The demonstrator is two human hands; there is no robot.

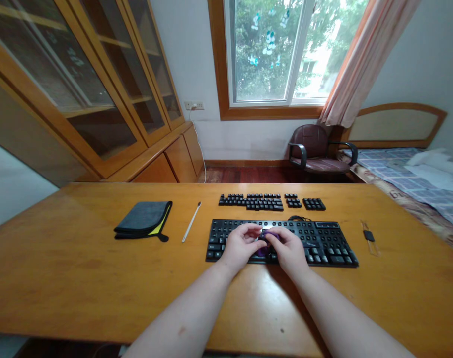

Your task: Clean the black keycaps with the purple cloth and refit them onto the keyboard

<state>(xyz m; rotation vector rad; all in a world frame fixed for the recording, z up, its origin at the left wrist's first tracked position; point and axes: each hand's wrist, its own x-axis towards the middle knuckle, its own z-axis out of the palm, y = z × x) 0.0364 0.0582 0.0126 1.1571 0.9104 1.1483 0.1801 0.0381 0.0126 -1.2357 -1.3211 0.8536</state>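
Observation:
A black keyboard [334, 248] lies on the desk with many of its keycaps off and bare key posts showing. Both hands are together just over its middle. My right hand [290, 248] is closed, with thumb and forefinger pinching a soft-looking purple lump [263, 251] that may be cleaning gel. My left hand [241, 247] is closed against the same spot, its fingertips around something small and dark by the purple lump; I cannot tell exactly what. Behind the keyboard, loose black keycaps [264, 203] are laid out in rows and groups.
Left of the keyboard are a thin white brush [191, 223] and a folded grey cloth [142, 218] with yellow inside. A small black tool with wire loops [368, 235] lies to the right. The wooden desk [81, 278] carries everything; an armchair [312, 149] stands beyond.

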